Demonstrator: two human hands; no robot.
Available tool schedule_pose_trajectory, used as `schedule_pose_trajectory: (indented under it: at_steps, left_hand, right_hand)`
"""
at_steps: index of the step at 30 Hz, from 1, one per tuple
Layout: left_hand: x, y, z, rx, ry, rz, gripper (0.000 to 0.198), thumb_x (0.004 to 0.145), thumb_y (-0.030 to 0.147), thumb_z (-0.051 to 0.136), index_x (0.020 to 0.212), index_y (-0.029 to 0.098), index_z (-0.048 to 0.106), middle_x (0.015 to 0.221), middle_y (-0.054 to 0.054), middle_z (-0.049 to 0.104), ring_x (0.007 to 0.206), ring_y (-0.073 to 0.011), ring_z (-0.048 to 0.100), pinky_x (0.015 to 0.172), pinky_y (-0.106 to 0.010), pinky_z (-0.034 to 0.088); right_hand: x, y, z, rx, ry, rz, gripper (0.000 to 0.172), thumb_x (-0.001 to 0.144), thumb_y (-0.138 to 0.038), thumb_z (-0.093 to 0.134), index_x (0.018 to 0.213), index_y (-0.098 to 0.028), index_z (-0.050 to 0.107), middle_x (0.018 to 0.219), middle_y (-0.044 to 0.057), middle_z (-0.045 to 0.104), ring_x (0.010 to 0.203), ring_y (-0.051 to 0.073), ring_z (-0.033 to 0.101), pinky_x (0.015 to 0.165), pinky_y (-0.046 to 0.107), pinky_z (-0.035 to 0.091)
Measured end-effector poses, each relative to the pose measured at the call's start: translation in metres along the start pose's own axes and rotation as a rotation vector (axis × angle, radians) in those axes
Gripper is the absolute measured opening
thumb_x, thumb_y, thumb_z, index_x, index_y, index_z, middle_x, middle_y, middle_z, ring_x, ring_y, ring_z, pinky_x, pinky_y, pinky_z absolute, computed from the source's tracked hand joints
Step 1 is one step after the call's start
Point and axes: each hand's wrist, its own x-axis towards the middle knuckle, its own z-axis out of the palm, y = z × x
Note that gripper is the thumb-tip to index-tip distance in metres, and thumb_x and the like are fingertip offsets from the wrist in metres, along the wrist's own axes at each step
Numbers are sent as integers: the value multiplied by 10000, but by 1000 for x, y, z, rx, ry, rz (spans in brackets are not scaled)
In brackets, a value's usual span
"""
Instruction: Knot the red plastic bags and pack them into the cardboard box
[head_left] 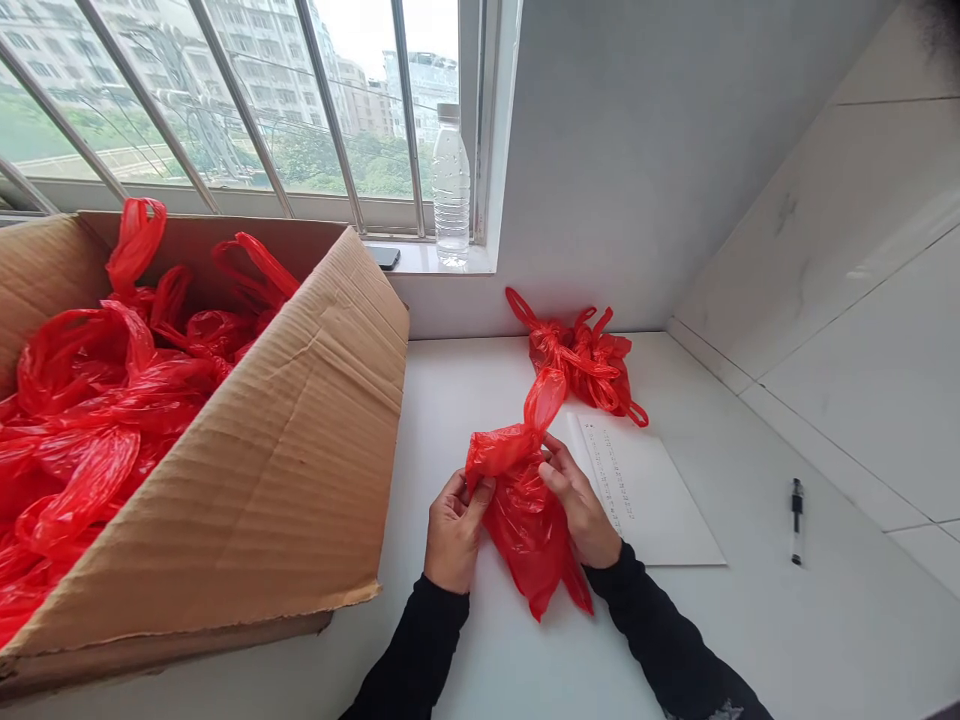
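Observation:
A red plastic bag (529,500), crumpled and with one handle loop pointing up, is between my two hands over the white table. My left hand (456,525) pinches its left edge between thumb and fingers. On the other side, my right hand (577,505) grips the bag near the base of the upright loop, its thumb and fingertips against the plastic. Just behind lie knotted red bags (589,355) against the wall. A white sheet of paper (667,500) with a printed column of characters lies partly behind my right hand.
A large cardboard box (300,440) filled with red plastic bags (112,400) stands at the left. A black-capped pen (796,520) lies at the right. On the sill of the barred window are a clear water bottle (451,190) and a dark flat object (386,258), possibly a phone.

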Motion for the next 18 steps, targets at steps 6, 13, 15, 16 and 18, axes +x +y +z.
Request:
schedule_pose_trajectory:
  at_steps: [6,13,15,16,18]
  left_hand:
    - [2,4,-2,-45,62,-63,430,783,400,736,1146,181,660,1017,-76,746,944,-244,688,829,-333,525]
    - [-1,8,0,16,26,-127,463,831,478,656,1149,142,663,1011,-102,735,988,-285,662,824,-370,532]
    - [-3,15,6,64,-45,-119,481,832,483,648,1187,158,642,1097,-113,709,1047,-297,640,855,-375,528]
    - [-4,18,9,104,-77,-101,493,820,470,665,1212,173,626,1141,-112,692,1076,-298,628,880,-372,521]
    - [-4,21,13,205,-113,-57,557,761,414,740,1256,206,591,1196,-102,665,1105,-294,615,916,-359,510]
  right_hand:
    - [4,1,-4,38,-165,16,335,871,-395,607,1165,-233,610,1051,45,661,971,227,618,917,367,480]
    - [7,5,3,68,-16,-76,249,843,-324,660,1066,-218,620,975,26,658,896,193,609,853,318,474]
    - [9,4,3,60,35,-113,234,845,-301,649,1061,-221,607,969,23,658,899,190,608,867,321,471]
    - [10,4,3,53,52,-128,230,844,-292,645,1058,-223,600,969,21,658,899,188,609,873,322,471]
    - [12,2,2,41,68,-148,234,836,-280,649,1056,-226,589,971,19,656,892,184,610,874,323,474]
